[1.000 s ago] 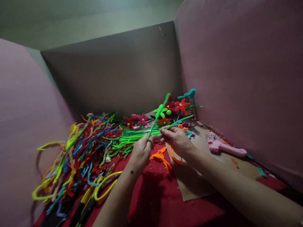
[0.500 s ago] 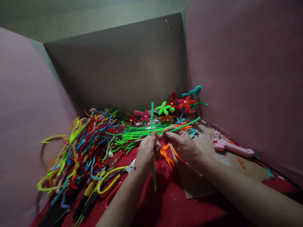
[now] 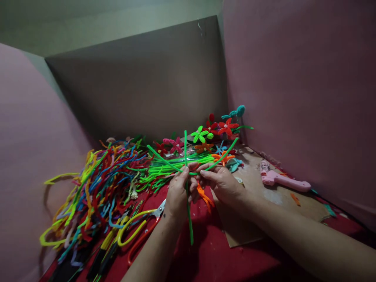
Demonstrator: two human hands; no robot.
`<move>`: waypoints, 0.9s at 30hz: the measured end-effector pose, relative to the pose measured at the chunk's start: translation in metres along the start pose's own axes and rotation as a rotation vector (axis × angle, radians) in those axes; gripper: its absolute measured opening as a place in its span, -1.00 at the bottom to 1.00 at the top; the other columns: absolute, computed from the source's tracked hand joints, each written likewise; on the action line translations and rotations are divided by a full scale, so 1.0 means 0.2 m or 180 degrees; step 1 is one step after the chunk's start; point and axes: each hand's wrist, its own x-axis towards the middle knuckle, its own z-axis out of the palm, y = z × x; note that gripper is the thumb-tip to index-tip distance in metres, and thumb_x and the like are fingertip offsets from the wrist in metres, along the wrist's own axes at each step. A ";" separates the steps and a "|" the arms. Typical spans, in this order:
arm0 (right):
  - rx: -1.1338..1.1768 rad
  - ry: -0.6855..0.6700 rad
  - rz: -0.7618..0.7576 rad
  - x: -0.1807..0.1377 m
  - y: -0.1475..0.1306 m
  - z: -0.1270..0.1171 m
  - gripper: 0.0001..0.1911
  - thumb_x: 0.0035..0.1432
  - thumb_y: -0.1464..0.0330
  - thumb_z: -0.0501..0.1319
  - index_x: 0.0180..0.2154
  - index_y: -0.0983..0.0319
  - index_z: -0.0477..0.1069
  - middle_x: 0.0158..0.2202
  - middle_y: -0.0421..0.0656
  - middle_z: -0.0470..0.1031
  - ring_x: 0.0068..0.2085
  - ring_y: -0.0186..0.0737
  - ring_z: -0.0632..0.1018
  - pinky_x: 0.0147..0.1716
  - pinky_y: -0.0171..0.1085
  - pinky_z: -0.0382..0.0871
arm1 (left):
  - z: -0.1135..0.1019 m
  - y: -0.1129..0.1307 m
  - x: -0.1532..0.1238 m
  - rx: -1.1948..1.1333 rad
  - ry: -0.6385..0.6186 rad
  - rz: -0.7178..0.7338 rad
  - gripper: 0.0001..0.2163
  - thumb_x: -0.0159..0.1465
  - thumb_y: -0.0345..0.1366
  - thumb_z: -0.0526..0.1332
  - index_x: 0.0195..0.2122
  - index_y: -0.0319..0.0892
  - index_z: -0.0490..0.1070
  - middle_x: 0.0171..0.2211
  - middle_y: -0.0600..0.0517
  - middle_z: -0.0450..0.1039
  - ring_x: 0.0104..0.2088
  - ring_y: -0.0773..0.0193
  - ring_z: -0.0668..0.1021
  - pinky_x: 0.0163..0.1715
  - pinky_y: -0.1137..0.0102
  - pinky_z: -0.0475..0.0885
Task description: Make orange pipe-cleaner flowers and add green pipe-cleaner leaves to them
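Between the thumb and fingers of my left hand (image 3: 178, 196) is an upright green pipe cleaner (image 3: 190, 229), sticking out above and below the grip. A second green pipe cleaner (image 3: 227, 152) crosses it near that pinch and bows upward at both ends. My right hand (image 3: 225, 183) pinches this bowed one a little right of the crossing. Whether the two are twisted together there is hidden by my fingers. Just behind my hands lies a bundle of green pipe cleaners (image 3: 158, 170). Orange pipe cleaner pieces (image 3: 206, 199) hang or lie below my right hand.
A heap of multicoloured pipe cleaners (image 3: 88, 192) fills the left side. Scissors (image 3: 138, 213) with yellow and red handles lie by my left forearm. Pipe cleaner flowers (image 3: 199, 134) stand at the back. At right, a pink glue gun (image 3: 286, 182) rests on cardboard (image 3: 273, 201).
The second pipe cleaner, its left part hidden before, now shows on both sides of the upright one and bows upward. The whole view has shifted slightly.
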 end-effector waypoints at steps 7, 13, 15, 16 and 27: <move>-0.0475 0.0530 -0.0707 0.01 -0.11 0.00 -0.88 0.01 0.30 0.23 -0.38 0.22 0.43 -0.45 -0.23 0.47 -0.44 -0.36 0.43 -0.43 -0.36 0.24 | -0.06 -0.01 0.03 0.0489 0.0295 0.0150 -0.73 0.07 -0.11 0.21 -0.36 -0.24 0.41 -0.76 0.25 0.02 -0.80 0.51 0.09 -0.78 0.52 0.05; -0.0680 0.0312 -0.0715 -0.01 -0.15 0.03 -0.80 0.06 0.27 0.19 -0.24 0.20 0.38 -0.57 -0.28 0.38 -0.58 -0.41 0.34 -0.56 -0.38 0.19 | -0.04 -0.04 0.02 0.2161 0.0415 0.0543 -0.79 0.05 -0.19 0.20 -0.61 -0.21 0.34 -0.70 0.14 0.19 -0.67 0.45 0.21 -0.66 0.51 0.08; -0.0734 0.0163 -0.0495 -0.02 -0.14 0.04 -0.76 0.06 0.22 0.19 -0.24 0.20 0.40 -0.58 -0.29 0.36 -0.63 -0.44 0.28 -0.63 -0.40 0.12 | -0.02 -0.05 0.01 0.2489 0.0110 0.0327 -0.75 0.06 -0.20 0.17 -0.68 -0.20 0.27 -0.72 0.14 0.17 -0.67 0.44 0.19 -0.67 0.50 0.05; -0.0725 0.0105 -0.0407 -0.02 -0.14 0.04 -0.74 0.05 0.20 0.19 -0.26 0.22 0.42 -0.56 -0.27 0.36 -0.62 -0.44 0.29 -0.63 -0.40 0.12 | -0.01 -0.05 0.01 0.2556 -0.0064 0.0083 -0.72 0.07 -0.19 0.15 -0.70 -0.19 0.22 -0.75 0.15 0.12 -0.70 0.45 0.15 -0.68 0.50 0.01; 0.0055 -0.0590 0.0441 -0.02 -0.11 0.01 -0.74 -0.01 0.26 0.27 -0.28 0.29 0.45 -0.52 -0.22 0.38 -0.51 -0.39 0.38 -0.49 -0.37 0.23 | 0.03 -0.01 -0.04 0.2295 -0.0581 -0.0777 -0.79 0.09 -0.23 0.09 -0.62 -0.18 0.16 -0.77 0.22 0.04 -0.76 0.51 0.06 -0.73 0.51 -0.08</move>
